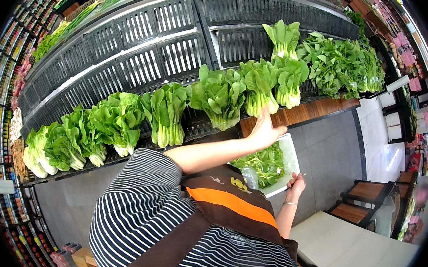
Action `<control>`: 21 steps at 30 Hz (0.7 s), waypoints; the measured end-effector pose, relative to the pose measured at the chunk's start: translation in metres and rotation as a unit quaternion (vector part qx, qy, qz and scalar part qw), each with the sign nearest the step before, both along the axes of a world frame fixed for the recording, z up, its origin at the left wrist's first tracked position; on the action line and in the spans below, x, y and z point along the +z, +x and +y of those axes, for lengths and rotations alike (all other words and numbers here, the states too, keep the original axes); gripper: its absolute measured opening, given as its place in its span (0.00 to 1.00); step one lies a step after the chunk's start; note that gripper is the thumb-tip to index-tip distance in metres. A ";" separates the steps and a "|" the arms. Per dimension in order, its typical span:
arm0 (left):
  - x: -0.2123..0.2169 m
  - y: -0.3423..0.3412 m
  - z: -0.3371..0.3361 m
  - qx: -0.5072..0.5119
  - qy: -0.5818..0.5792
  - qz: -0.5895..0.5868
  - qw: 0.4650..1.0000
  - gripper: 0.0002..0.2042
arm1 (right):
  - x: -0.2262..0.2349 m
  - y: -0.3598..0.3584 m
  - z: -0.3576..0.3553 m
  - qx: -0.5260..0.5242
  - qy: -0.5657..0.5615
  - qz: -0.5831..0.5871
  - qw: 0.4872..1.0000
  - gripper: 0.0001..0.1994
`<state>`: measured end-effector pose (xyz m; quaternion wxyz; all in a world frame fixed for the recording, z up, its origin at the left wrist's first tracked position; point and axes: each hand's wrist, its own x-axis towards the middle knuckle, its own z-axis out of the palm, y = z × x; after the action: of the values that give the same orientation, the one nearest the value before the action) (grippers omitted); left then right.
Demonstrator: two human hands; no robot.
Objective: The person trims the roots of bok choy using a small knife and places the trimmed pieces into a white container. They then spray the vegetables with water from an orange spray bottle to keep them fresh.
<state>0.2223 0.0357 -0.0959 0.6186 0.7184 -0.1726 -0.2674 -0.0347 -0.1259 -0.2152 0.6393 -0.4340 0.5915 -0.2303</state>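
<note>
My left hand point(265, 131) reaches across to the shelf, thumb apart from the stretched fingers. Its fingertips meet the pale stem ends of an upright bunch of bok choy point(258, 84); whether they press on it I cannot tell. Another bok choy bunch point(290, 82) stands just right of it, with one more point(283, 38) behind. To the left is a wider leafy bunch point(219, 96). My right hand point(295, 185) is closed beside a white foam box point(294, 156), a tiny pale bit showing at its fingertips. Loose leafy greens point(266, 164) and clear plastic lie in the box.
Black slotted crates point(144, 66) line the sloping display. More greens point(165, 114) stand along its front edge, and a leafy heap point(340, 65) lies at the right end. A wooden ledge point(320, 111) borders the shelf. Brown-topped stands point(352, 212) are at the right.
</note>
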 end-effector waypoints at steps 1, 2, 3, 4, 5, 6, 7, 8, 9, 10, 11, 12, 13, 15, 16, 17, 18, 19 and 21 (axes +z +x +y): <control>0.016 -0.004 0.017 -0.052 -0.024 0.006 0.998 0.49 | 0.002 0.010 0.004 -0.036 -0.147 0.062 0.987 0.12; 0.034 -0.003 0.036 -0.100 -0.035 0.019 0.994 0.42 | 0.007 0.028 0.014 -0.068 -0.289 0.122 0.947 0.13; 0.044 0.006 0.051 -0.113 -0.060 0.003 0.992 0.39 | 0.014 0.042 0.023 -0.097 -0.423 0.179 0.883 0.13; 0.051 0.016 0.064 -0.125 -0.084 -0.014 0.988 0.35 | 0.024 0.049 0.029 -0.048 -0.406 0.173 0.896 0.19; 0.060 0.025 0.073 -0.146 -0.115 -0.028 0.982 0.32 | 0.016 0.046 0.025 -0.034 -0.397 0.176 0.900 0.20; 0.070 0.042 0.080 -0.141 -0.122 -0.039 0.982 0.29 | -0.003 0.039 0.018 -0.022 -0.386 0.180 0.904 0.20; 0.080 0.064 0.084 -0.135 -0.130 -0.050 0.981 0.26 | -0.020 0.030 0.010 -0.010 -0.376 0.183 0.908 0.21; 0.092 0.091 0.088 -0.120 -0.103 -0.074 0.985 0.25 | -0.029 0.027 0.002 -0.099 -0.123 0.035 0.987 0.23; 0.100 0.122 0.091 -0.102 -0.074 -0.098 0.987 0.25 | -0.030 0.030 0.004 -0.108 -0.173 0.051 0.978 0.23; 0.102 0.152 0.092 -0.063 -0.060 -0.113 0.990 0.23 | -0.030 0.036 0.008 -0.116 -0.221 0.065 0.966 0.23; 0.102 0.184 0.092 -0.027 -0.046 -0.129 0.990 0.21 | -0.030 0.039 0.012 -0.128 -0.268 0.081 0.951 0.23; 0.095 0.217 0.087 0.003 -0.042 -0.132 0.990 0.20 | -0.039 0.034 0.009 -0.119 -0.275 0.146 0.943 0.20; 0.082 0.248 0.079 0.031 -0.040 -0.135 0.990 0.19 | -0.052 0.019 0.005 -0.132 -0.156 0.113 0.972 0.17; 0.058 0.291 0.053 0.034 0.007 -0.142 0.989 0.19 | -0.066 -0.004 -0.007 -0.145 0.074 0.027 0.986 0.12; 0.046 0.309 0.042 -0.003 0.012 -0.109 0.994 0.21 | -0.056 0.017 0.003 -0.167 -0.019 0.124 0.978 0.10; 0.037 0.319 0.026 -0.010 0.049 -0.095 0.994 0.24 | -0.036 0.030 0.014 -0.158 -0.019 0.094 0.983 0.10; 0.035 0.322 0.006 -0.050 0.078 -0.055 0.994 0.28 | -0.016 0.035 0.027 -0.156 -0.021 0.068 0.985 0.09; 0.034 0.322 -0.017 -0.094 0.106 -0.015 0.990 0.32 | -0.005 0.036 0.034 -0.158 -0.025 0.043 0.986 0.09; 0.023 0.322 -0.069 -0.089 0.120 0.120 0.981 0.43 | -0.007 0.027 0.046 -0.134 0.015 0.030 0.990 0.08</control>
<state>0.5443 -0.0333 -0.0728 0.5177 0.7320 -0.1270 -0.4244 -0.0077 -0.0795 -0.2222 0.5908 -0.3476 0.6671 -0.2919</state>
